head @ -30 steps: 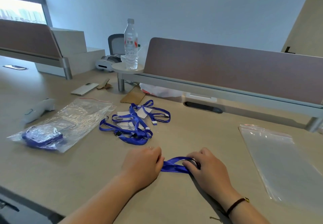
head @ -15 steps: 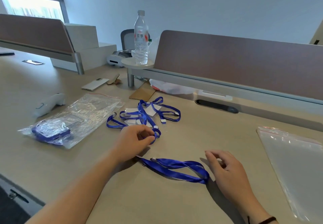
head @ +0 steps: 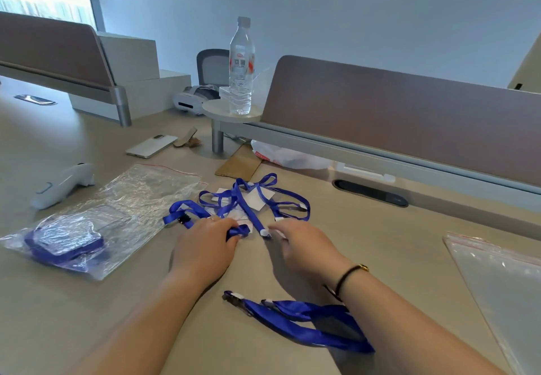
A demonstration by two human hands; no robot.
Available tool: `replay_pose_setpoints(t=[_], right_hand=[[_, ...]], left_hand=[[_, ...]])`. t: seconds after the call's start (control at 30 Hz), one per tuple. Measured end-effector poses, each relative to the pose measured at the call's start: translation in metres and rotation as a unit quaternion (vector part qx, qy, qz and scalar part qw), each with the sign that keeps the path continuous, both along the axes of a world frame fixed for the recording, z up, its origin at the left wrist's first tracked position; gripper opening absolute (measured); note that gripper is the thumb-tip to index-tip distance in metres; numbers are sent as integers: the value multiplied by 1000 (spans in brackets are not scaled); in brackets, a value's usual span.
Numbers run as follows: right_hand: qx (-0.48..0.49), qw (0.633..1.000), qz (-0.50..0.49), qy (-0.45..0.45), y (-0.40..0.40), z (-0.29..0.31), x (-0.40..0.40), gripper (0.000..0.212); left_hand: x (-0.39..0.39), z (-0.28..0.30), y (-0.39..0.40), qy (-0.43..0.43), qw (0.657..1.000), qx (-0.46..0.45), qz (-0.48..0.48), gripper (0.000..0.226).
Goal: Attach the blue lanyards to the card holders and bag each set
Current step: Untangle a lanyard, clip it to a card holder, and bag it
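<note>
The left hand [head: 205,246] pinches a tangled blue ribbon lanyard [head: 243,199]; the right hand [head: 301,243] reaches, fingers loose. Pulling could knot the pile tighter.

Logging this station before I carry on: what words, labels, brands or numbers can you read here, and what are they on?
No text reads clearly.
Water bottle: red and white label with what looks like a square code, print too blurred to read.
White plastic bag by the divider: red marks, too small to read.
Phone, lanyards, clear bags: no print visible.

Water bottle [head: 240,67], phone [head: 151,146], white controller [head: 63,184]
</note>
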State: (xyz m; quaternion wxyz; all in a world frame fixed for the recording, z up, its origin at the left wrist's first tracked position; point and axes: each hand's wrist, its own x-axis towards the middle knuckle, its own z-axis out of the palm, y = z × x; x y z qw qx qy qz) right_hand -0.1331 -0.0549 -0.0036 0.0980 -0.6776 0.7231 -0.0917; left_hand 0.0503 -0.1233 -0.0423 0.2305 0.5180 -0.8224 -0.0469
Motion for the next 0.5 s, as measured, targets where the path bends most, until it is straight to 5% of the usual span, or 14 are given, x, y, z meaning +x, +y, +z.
replay_pose_setpoints(t=[0.17, 0.5], right_hand=[[-16, 1000, 11, 22, -42, -14, 8, 24], [-184, 975, 41, 114, -35, -27, 8, 26]], left_hand=[[-4, -6, -1, 48, 999, -14, 19, 54], [-8, -15, -12, 87, 996, 16, 26, 56]])
